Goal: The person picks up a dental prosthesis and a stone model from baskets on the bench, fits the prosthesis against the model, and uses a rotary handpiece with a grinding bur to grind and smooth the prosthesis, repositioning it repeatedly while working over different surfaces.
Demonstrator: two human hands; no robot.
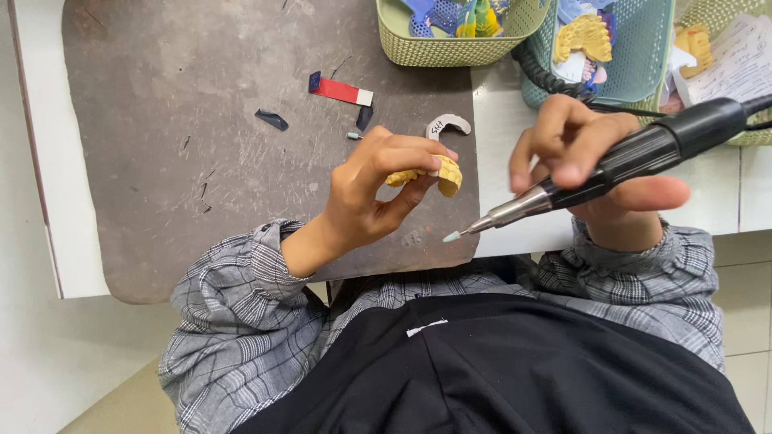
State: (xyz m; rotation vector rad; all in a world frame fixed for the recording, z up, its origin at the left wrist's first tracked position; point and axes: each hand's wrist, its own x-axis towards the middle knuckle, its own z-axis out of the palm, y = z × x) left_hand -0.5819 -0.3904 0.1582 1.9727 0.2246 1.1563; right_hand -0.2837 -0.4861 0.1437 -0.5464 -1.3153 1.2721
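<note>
The yellow dental cast (438, 174) is being held just above the dark bench mat (201, 120), pinched in the left hand (374, 193). That hand's fingers (410, 149) are closing over the cast's top while the thumb is pressing up from below, so much of the cast is hidden. The right hand (587, 161) is gripping a black rotary handpiece (627, 157) like a pen, its fingers wrapped firmly around the barrel. The small pale grinding tip (452, 236) is hanging just below and beside the cast, apart from it and close to the left thumb.

The nearest risk, as I judge it, is that tip: it is sitting near bare skin, and a slip or a jerk of the cable could be nicking the thumb or gouging the cast where no cut is wanted. The pinch is covering only part of the cast, so side pressure from the tip could be twisting it loose and dropping it onto the mat, where brittle stone may chip.

Further out, a grey arch-shaped piece (447, 124), a red and blue strip (342, 90) and a loose small bur (355, 136) are lying on the mat, easy to knock. Behind them, green baskets (434, 50) are holding more casts, and the handpiece's coiled cord (547, 76) is running past them, where it could be snagging.
</note>
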